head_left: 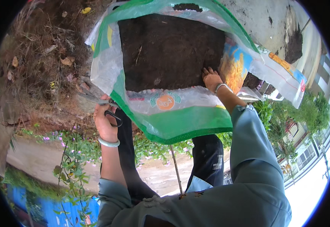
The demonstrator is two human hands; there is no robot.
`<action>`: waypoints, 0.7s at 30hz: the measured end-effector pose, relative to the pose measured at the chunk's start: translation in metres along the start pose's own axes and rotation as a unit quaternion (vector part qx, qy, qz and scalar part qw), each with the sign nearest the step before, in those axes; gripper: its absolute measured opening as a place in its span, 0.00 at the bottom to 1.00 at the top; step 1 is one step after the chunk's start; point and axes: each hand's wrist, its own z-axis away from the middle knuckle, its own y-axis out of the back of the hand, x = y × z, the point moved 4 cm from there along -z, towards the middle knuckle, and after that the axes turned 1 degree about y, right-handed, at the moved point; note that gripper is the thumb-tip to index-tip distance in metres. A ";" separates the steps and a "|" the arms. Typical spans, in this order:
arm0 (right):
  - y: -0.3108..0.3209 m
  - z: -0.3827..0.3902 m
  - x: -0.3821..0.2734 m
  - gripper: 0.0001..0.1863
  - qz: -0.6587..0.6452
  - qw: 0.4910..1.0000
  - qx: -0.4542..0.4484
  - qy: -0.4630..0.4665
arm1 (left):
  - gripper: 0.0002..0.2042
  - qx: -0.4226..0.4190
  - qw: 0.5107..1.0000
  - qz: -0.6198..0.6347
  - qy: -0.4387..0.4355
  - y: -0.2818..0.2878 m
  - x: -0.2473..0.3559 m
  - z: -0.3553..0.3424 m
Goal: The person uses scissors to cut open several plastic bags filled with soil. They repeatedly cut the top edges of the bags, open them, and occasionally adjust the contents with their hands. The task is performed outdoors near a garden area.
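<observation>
A broad rectangle of dark soil (168,53) is framed by a white and green woven plastic sack (187,123) with its mouth spread wide. At the right side of the soil, my right hand (212,80) rests with its fingers stretched out on the surface, beside the blue and yellow printed part (233,68) of the sack. My left hand (106,121), wearing a pale bangle, is closed on a pair of scissors (117,119) just outside the sack's left near corner. The scissors' black handle loops show at my hand and the blades point left.
Dry grass and fallen leaves (47,56) cover the ground at left. A pale concrete surface (248,15) with spilled soil lies at far right. My dark-trousered legs (206,162) stand close to the sack's near side. Pink-flowered plants (74,151) grow behind, with a thin stick (175,166) among them.
</observation>
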 end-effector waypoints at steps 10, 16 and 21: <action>0.093 -0.027 0.030 0.30 -0.178 0.976 0.107 -0.066 | 0.14 -0.015 1.000 0.003 -0.012 0.001 -0.004 -0.001; 0.103 -0.092 0.101 0.33 -0.212 0.952 0.156 -0.153 | 0.13 -0.003 1.000 0.024 -0.003 -0.004 0.001 0.000; 0.100 -0.134 0.133 0.22 -0.021 0.997 0.027 -0.068 | 0.12 -0.019 1.000 0.014 0.000 -0.014 0.003 -0.004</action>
